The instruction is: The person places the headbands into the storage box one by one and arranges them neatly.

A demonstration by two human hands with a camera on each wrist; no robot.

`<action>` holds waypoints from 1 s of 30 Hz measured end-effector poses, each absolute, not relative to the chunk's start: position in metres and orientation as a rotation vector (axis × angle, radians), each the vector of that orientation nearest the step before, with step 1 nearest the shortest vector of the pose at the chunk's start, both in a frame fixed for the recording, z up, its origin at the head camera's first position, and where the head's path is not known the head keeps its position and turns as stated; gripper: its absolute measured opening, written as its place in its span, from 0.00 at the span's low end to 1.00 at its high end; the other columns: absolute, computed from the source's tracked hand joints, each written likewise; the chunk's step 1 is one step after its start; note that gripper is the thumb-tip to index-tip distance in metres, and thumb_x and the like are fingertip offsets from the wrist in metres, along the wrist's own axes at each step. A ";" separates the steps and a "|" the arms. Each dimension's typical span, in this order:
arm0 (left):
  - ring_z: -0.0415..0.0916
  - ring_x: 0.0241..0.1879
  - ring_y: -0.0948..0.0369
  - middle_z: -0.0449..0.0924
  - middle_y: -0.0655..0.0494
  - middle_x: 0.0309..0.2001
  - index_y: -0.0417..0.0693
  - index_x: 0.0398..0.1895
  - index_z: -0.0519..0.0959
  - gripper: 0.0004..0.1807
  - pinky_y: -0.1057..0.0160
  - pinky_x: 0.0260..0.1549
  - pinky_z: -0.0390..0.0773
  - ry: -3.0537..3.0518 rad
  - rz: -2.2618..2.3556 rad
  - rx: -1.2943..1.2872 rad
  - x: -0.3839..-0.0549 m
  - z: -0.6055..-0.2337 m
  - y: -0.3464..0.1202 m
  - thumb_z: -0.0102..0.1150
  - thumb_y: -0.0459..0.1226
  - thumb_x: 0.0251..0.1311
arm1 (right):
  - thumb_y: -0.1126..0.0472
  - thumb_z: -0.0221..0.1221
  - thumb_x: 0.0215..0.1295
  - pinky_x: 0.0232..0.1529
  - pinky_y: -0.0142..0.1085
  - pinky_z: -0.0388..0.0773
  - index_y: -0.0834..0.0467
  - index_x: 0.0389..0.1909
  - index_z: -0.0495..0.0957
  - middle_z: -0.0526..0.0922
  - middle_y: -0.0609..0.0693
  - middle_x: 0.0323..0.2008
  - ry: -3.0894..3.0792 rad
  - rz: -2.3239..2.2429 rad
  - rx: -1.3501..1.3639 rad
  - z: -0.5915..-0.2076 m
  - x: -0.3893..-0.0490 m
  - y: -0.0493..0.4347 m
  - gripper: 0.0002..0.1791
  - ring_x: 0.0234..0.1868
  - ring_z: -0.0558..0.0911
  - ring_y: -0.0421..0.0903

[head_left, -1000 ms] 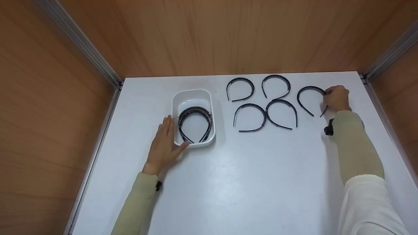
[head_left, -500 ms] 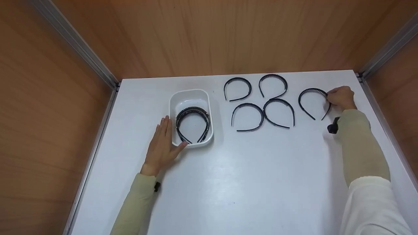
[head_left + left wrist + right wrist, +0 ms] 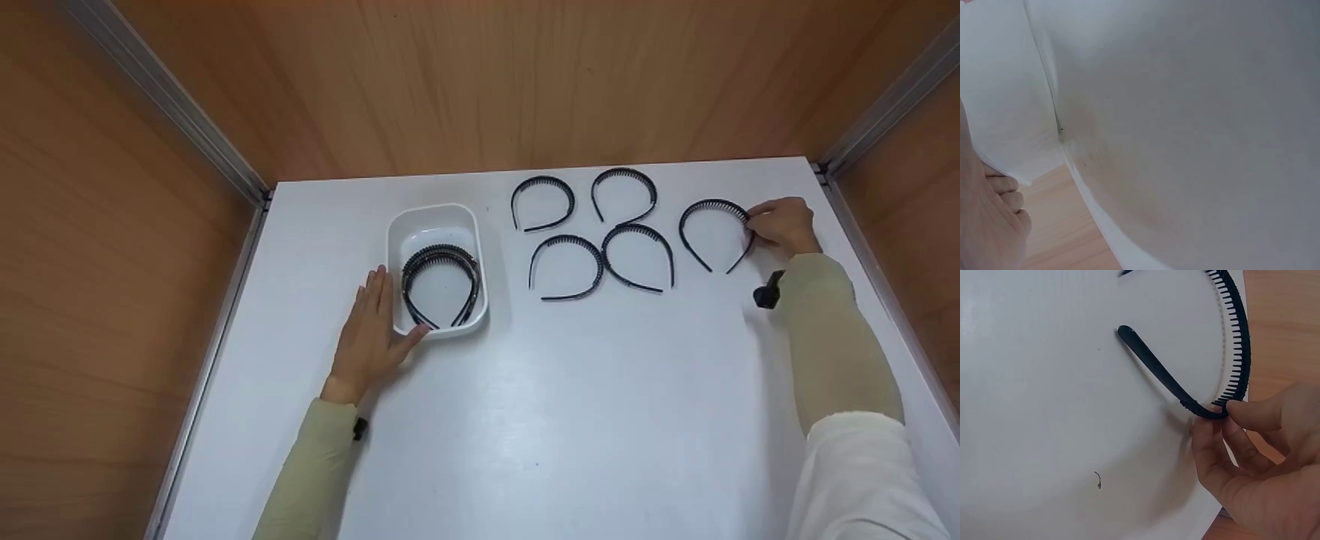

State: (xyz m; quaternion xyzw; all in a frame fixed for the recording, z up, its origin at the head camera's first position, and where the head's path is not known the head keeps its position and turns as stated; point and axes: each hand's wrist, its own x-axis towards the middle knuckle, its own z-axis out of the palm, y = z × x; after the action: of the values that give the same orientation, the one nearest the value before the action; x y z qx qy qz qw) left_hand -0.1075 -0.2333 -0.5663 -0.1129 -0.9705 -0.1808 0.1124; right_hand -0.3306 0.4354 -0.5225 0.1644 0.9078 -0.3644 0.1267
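My right hand (image 3: 784,223) pinches the right side of a black toothed headband (image 3: 686,225) near the table's back right. In the right wrist view, thumb and fingers of the right hand (image 3: 1258,455) close on the band (image 3: 1154,368) just where its comb teeth end. My left hand (image 3: 366,330) lies with straight fingers along the left side of a white plastic tub (image 3: 484,292), its thumb at the front rim. Several black headbands (image 3: 442,253) are stacked inside the tub. The left wrist view shows the tub's white wall (image 3: 1185,135) large and part of the left hand (image 3: 994,219).
Several more headbands lie on the white table between the tub and my right hand: two at the back, one (image 3: 541,180) and another (image 3: 624,172), and two in front, one (image 3: 564,238) and another (image 3: 637,229). A wooden panel (image 3: 480,82) stands behind the table.
The right hand first shifted slightly right and toward me with the pinched headband, which then moved back a little left. The left hand stays at the tub; the head view has shifted slightly.
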 end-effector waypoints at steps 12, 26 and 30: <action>0.42 0.87 0.43 0.45 0.36 0.86 0.32 0.85 0.48 0.60 0.46 0.86 0.47 -2.867 -0.542 -0.326 -0.110 -0.565 -0.233 0.59 0.65 0.70 | 0.61 0.57 0.77 0.40 0.25 0.85 0.69 0.69 0.77 0.76 0.67 0.63 2.641 -1.128 0.455 -0.515 -0.320 0.433 0.25 0.44 0.81 0.42; 0.42 0.87 0.44 0.44 0.37 0.87 0.32 0.85 0.47 0.60 0.46 0.86 0.46 -2.886 -0.553 -0.309 -0.108 -0.565 -0.233 0.57 0.67 0.71 | 0.62 0.59 0.77 0.43 0.26 0.87 0.69 0.68 0.77 0.80 0.51 0.49 2.629 -1.241 0.445 -0.500 -0.311 0.422 0.24 0.38 0.81 0.33; 0.41 0.87 0.44 0.44 0.37 0.87 0.31 0.85 0.47 0.60 0.46 0.86 0.45 -2.884 -0.555 -0.310 -0.106 -0.566 -0.233 0.58 0.66 0.70 | 0.62 0.60 0.77 0.45 0.27 0.88 0.69 0.68 0.77 0.81 0.47 0.46 2.611 -1.266 0.429 -0.498 -0.307 0.419 0.24 0.38 0.83 0.32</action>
State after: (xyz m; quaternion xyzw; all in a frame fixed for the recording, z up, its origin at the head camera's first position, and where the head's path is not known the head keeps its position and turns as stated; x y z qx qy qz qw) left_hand -0.1064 -0.2332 -0.5664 -0.1046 -0.9723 -0.1870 0.0938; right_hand -0.3070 0.4185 -0.4977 0.1455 0.8853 -0.4293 0.1041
